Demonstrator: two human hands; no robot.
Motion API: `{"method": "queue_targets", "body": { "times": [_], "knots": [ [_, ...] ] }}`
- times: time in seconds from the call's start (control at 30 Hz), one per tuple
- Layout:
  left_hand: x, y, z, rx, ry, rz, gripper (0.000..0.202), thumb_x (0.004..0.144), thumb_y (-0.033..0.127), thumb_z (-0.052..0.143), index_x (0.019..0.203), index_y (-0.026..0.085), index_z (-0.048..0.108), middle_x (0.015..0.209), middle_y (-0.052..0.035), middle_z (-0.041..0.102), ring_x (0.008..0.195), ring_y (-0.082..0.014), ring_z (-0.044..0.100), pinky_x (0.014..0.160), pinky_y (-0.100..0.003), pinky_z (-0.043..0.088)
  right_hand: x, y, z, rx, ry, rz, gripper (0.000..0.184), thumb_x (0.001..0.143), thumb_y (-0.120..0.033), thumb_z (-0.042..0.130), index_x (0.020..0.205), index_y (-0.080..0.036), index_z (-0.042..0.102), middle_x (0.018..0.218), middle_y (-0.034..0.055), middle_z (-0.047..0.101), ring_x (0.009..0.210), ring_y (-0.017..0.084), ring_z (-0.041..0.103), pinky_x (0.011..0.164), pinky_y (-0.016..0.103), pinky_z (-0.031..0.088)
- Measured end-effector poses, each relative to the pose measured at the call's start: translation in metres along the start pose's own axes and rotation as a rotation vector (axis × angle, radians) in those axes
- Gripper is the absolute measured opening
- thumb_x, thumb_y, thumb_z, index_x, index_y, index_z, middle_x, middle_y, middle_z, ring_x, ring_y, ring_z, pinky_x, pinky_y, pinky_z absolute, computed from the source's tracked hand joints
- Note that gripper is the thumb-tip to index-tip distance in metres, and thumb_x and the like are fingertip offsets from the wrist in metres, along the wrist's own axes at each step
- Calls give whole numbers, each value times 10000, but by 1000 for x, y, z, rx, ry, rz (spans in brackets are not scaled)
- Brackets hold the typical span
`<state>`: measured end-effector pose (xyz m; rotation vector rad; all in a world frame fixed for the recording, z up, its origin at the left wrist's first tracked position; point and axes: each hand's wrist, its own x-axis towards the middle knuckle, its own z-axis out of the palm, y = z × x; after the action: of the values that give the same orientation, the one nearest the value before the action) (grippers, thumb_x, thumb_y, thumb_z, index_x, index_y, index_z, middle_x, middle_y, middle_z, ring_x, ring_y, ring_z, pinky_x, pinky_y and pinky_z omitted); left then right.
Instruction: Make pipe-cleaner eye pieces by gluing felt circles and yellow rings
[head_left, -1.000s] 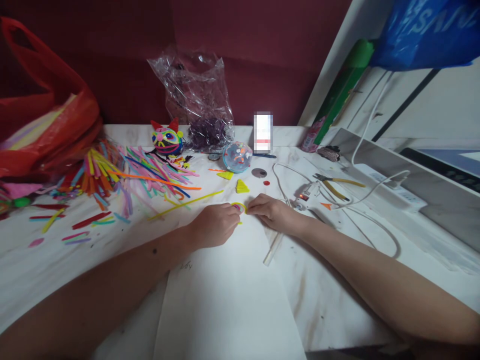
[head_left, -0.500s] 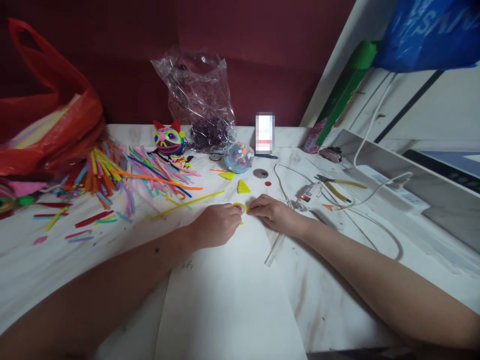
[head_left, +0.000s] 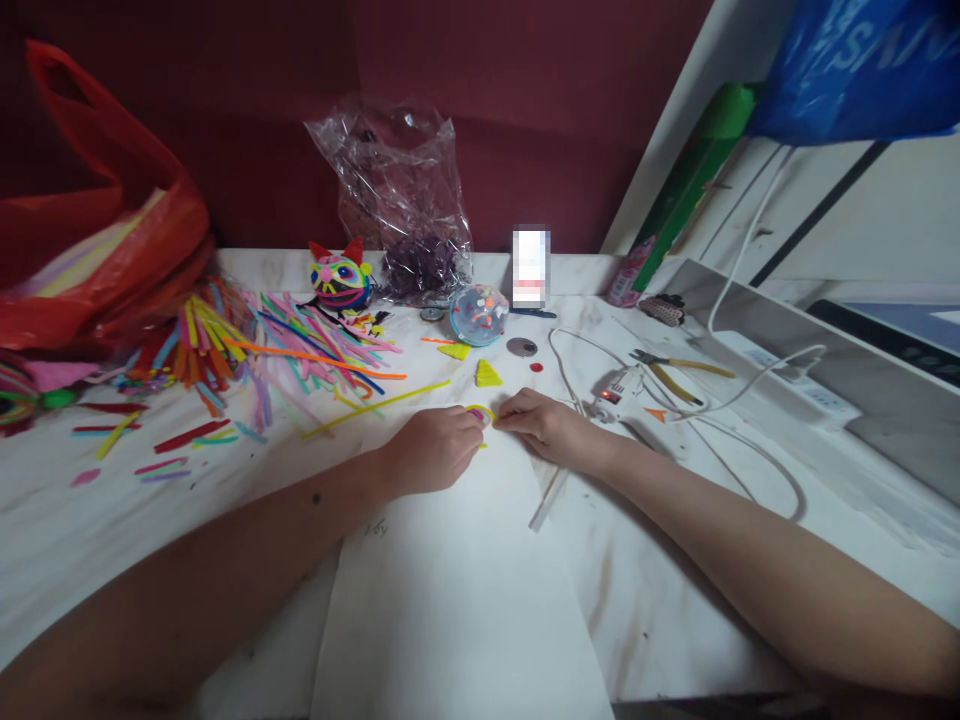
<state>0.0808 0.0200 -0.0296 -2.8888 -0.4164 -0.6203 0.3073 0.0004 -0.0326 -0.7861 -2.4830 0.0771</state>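
My left hand [head_left: 436, 447] and my right hand [head_left: 546, 426] meet above the top of a white paper sheet [head_left: 457, 610]. Between their closed fingertips is a small curved piece of yellow pipe cleaner [head_left: 486, 411], with a bit of pink or purple on its inner side. My left fingers hide part of it. Just beyond lie two yellow ridged triangles, one [head_left: 487, 373] nearer my hands and another [head_left: 454, 351] farther off. A clear ball with coloured bits [head_left: 480, 315] rests behind them.
Loose pipe cleaners [head_left: 322, 350] spread at left beside a red bag [head_left: 105, 250] and a decorated cat-like head [head_left: 339, 280]. On the right are a white glue gun [head_left: 622, 392] with its cord, yellow-handled pliers [head_left: 679, 375] and a power strip [head_left: 787, 375]. A clear stick [head_left: 547, 500] lies by my right wrist.
Both hands stay in the same place with the yellow piece between them. The view has shifted very slightly; nothing else visibly differs.
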Motion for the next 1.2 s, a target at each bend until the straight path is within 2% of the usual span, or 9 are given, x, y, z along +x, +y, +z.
{"method": "queue_targets", "body": {
  "times": [0.17,0.3,0.5,0.6,0.73,0.83,0.93,1.07,1.2],
  "knots": [
    [-1,0,0,-53,35,-18,180,862,136,435,725,157,549,843,-71,635,824,-167,597,754,-278,483,2,-2,-2,-25,-19,-10,284,880,-83,445,972,-162,702,929,119,671,815,187,552,701,304,506],
    [-1,-3,-1,-280,119,-152,181,848,131,423,728,168,554,873,-61,653,853,-154,613,760,-255,477,2,-2,-2,-21,-25,1,279,877,-86,449,957,-158,706,934,121,671,821,186,555,705,297,504],
    [6,-25,-29,-442,203,-665,136,759,220,499,703,160,607,707,-3,614,637,-109,549,595,-205,424,0,2,2,-19,-26,9,285,868,-83,448,958,-160,707,950,122,673,857,192,566,732,299,505],
    [8,-32,-48,-503,31,-822,158,729,268,527,703,156,634,623,24,587,573,-106,518,522,-198,376,0,3,2,-19,-18,4,288,866,-93,450,958,-179,708,962,118,673,874,191,573,736,296,506],
    [7,-22,-46,-497,-217,-715,154,720,233,524,694,158,656,612,21,595,580,-117,531,524,-207,366,1,1,1,-17,-35,6,304,871,-89,433,976,-172,706,961,119,671,869,184,572,737,286,501],
    [4,-9,-26,-315,-223,-516,133,718,151,519,708,162,652,709,-9,619,680,-135,566,617,-221,397,2,0,0,-25,-45,6,303,868,-81,435,966,-171,707,945,110,670,830,179,558,730,284,494],
    [0,0,-10,-197,-212,-403,151,780,148,491,734,174,633,807,-28,619,746,-140,583,667,-227,414,3,1,1,-22,-51,7,289,865,-79,443,945,-161,708,943,110,669,830,183,548,732,288,490],
    [-4,4,-8,-98,-240,-361,175,815,125,439,743,173,591,804,-26,604,725,-139,577,654,-234,419,3,3,1,-17,-46,11,278,863,-73,448,922,-152,708,931,114,670,819,183,543,721,286,484],
    [-4,6,-11,-73,-210,-393,142,769,138,513,883,174,591,887,-35,623,790,-161,598,689,-248,438,3,3,2,-14,-44,12,272,856,-67,459,919,-157,708,936,112,670,821,181,543,725,284,481]
  ]
}}
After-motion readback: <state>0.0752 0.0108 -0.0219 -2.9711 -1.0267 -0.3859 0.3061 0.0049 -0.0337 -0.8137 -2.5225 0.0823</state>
